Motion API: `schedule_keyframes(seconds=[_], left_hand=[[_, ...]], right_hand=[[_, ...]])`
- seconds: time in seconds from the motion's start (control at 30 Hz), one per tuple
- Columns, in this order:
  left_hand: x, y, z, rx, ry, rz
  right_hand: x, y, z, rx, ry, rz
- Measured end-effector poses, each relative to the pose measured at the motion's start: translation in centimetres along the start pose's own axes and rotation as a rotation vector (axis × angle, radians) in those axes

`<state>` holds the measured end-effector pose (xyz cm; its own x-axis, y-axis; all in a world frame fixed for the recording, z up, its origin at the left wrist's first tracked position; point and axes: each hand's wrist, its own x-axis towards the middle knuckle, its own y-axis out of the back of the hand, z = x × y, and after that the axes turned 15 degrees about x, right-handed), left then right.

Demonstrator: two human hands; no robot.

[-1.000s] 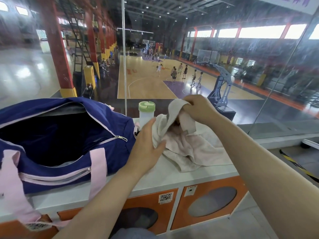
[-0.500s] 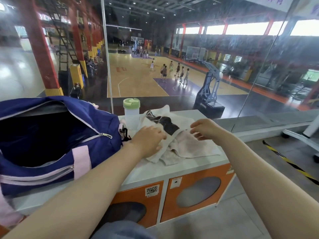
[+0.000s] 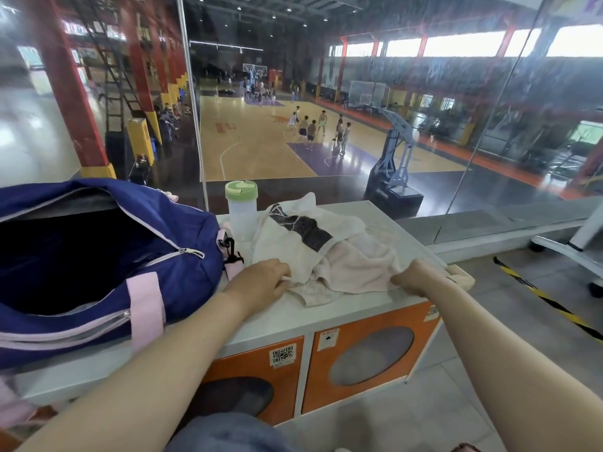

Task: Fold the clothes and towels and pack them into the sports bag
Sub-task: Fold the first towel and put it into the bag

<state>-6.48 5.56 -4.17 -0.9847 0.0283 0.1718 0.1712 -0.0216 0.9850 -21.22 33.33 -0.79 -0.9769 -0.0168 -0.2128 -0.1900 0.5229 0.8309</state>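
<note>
A navy sports bag [image 3: 98, 256] with pink straps lies unzipped and gaping on the left of the white cabinet top [image 3: 261, 324]. To its right a white garment [image 3: 290, 243] with a dark print lies rumpled over a pale pink towel [image 3: 362, 265]. My left hand [image 3: 261, 280] pinches the near left edge of the white garment. My right hand [image 3: 421, 277] is closed on the towel's near right corner at the cabinet's edge. Both hands rest low on the surface, spread wide apart.
A translucent bottle with a green lid [image 3: 242, 210] stands between bag and cloth. A glass wall [image 3: 326, 93] rises right behind the cabinet. Orange locker doors [image 3: 368, 357] face me below. The floor to the right carries yellow-black tape [image 3: 538, 298] and a white wheeled frame [image 3: 567, 249].
The cloth was held bunched up in both hands a second ago; it now lies spread on the cabinet. Both hands dropped to its near edge and moved apart, the right sliding rightward.
</note>
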Motion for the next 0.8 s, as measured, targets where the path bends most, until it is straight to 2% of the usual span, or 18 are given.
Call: schedule_keyframes(seconds=[0.1,0.17,0.23,0.33,0.47,0.57,0.63,0.7,0.8], left_hand=[[0.1,0.6,-0.6,-0.190,0.125,0.084],[0.4,2.0,-0.7,-0.357,0.211,0.203],[0.7,4.2,-0.7,-0.458,0.270,0.328],[0.9,7.9,-0.5,-0.589,0.306,0.408],[0.3,12.1,-1.3,-0.571,0.284,0.514],[-0.3,14.8,-1.9,-0.607,0.301,0.608],[-0.9,16.1,-2.3,-0.588,0.294,0.637],[-1.6,17.2,-2.8,-0.560,0.272,0.657],[-2.5,18.3,-3.4,-0.537,0.261,0.651]], right_hand=[[-0.1,0.4,-0.8,0.214,0.063,0.011],[-0.5,1.1,-2.1,0.408,0.196,0.073],[-1.7,2.2,-4.0,0.498,0.355,0.133],[-4.6,3.9,-7.9,0.582,0.581,0.091],[-9.0,4.6,-13.2,0.552,0.809,-0.073],[-10.9,4.6,-16.3,0.550,0.875,-0.251],[-12.0,4.3,-18.1,0.522,0.891,-0.299],[-13.0,3.9,-19.7,0.454,0.957,-0.250],[-14.1,3.3,-21.4,0.277,1.154,-0.041]])
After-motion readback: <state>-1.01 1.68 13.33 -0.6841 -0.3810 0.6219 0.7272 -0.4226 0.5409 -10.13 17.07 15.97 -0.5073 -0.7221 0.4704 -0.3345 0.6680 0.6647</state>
